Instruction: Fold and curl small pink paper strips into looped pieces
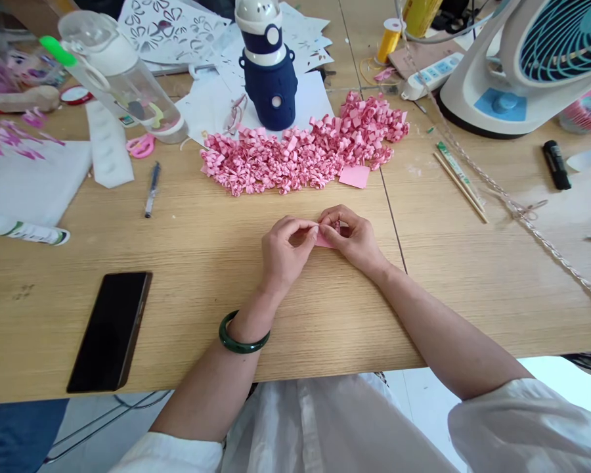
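Observation:
My left hand and my right hand meet above the table with thumbs and forefingers pinched together. Between them is a small pink piece, apparently paper, mostly covered by the right fingers. Both pinches are on this piece; its exact shape is hidden. Just beyond the hands stretches a long heap of small curled pink pieces. A flat pink square lies at the heap's near edge. A dark green bangle circles my left wrist.
Behind the heap stands a navy bottle, with a clear bottle leaning left. A phone lies near the front edge. Rightward are a fan, wooden sticks, a marker and a twisted cord crossing the view.

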{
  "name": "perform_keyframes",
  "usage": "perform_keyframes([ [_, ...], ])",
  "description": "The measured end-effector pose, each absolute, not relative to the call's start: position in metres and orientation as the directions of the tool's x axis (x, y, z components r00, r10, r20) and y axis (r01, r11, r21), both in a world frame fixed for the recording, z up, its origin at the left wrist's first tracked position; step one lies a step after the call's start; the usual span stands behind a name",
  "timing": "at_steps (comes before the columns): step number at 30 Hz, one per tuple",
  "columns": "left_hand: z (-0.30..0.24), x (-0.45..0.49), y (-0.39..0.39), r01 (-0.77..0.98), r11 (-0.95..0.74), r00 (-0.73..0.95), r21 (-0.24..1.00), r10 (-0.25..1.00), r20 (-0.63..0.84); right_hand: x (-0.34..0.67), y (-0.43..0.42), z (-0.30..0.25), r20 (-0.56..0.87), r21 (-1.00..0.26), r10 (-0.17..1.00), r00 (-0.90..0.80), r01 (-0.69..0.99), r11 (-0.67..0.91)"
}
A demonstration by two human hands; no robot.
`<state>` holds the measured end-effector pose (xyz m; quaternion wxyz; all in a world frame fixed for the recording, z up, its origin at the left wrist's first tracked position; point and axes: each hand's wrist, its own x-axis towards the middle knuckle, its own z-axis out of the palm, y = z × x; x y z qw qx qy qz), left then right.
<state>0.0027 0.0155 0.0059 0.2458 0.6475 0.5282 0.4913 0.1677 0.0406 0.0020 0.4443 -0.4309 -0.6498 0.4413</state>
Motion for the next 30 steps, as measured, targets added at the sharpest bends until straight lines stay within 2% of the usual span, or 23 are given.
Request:
perform_keyframes([
  [7, 0.006, 0.004, 0.015, 0.397, -0.319, -0.053, 0.86, 0.928, 0.369, 0.168, 0.041, 0.003, 0.204, -0.948, 0.953, -0.224, 0.197, 0.25],
  [12, 0.007, 0.003, 0.015, 0.189, -0.191, -0.069, 0.963, 0.976, 0.207, 0.169, 0.042, 0.006, 0.151, -0.97, 0.961, -0.23, 0.15, 0.189],
  [17, 0.005, -0.001, 0.018, 0.051, -0.108, -0.02, 0.993, 0.994, 0.109, 0.171, 0.041, 0.012, 0.112, -0.991, 0.957, -0.266, 0.035, 0.126],
  [22, 0.005, -0.003, 0.019, 0.028, -0.1, -0.003, 0.995, 0.995, 0.1, 0.171, 0.04, 0.014, 0.091, -0.995, 0.959, -0.269, 0.004, 0.096],
  [30, 0.004, -0.002, 0.02, 0.008, -0.107, -0.001, 0.994, 0.994, 0.107, 0.169, 0.042, 0.009, 0.125, -0.991, 0.962, -0.244, 0.02, 0.134],
])
